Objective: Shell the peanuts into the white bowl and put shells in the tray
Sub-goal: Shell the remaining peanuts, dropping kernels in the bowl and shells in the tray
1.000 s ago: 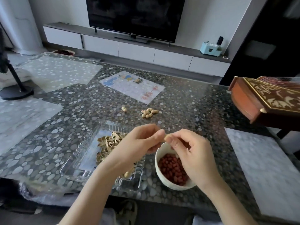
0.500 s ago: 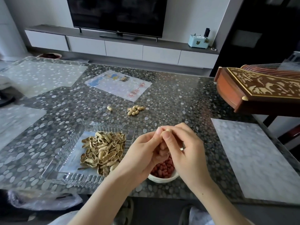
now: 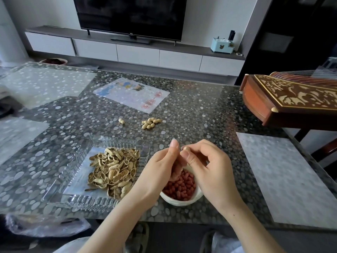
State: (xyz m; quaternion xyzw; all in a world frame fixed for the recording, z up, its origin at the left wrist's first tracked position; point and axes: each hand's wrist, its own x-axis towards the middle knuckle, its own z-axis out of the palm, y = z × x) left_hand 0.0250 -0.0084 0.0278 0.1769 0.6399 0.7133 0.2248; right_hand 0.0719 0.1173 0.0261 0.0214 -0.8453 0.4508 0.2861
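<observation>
Both my hands meet above the white bowl (image 3: pixel 182 202), which holds red peanut kernels (image 3: pixel 182 185). My right hand (image 3: pixel 209 170) pinches a tan peanut (image 3: pixel 186 148) between thumb and forefinger. My left hand (image 3: pixel 164 170) touches it from the left, thumb raised and fingers curled beneath; what they hold is hidden. To the left, the clear plastic tray (image 3: pixel 76 181) carries a heap of empty shells (image 3: pixel 114 170). Farther back on the table lie a small pile of unshelled peanuts (image 3: pixel 151 123) and a single peanut (image 3: pixel 121 121).
The pebble-patterned glass table (image 3: pixel 200 115) has a printed sheet (image 3: pixel 133 94) at the back and pale mats at left and right (image 3: pixel 284 176). A carved wooden instrument (image 3: pixel 291 99) juts in at the right. A plastic bag (image 3: pixel 45 225) hangs below the front edge.
My view has shifted, so tray and bowl sit more central now. My hands stay together over the bowl, and my left thumb has lifted off the peanut.
</observation>
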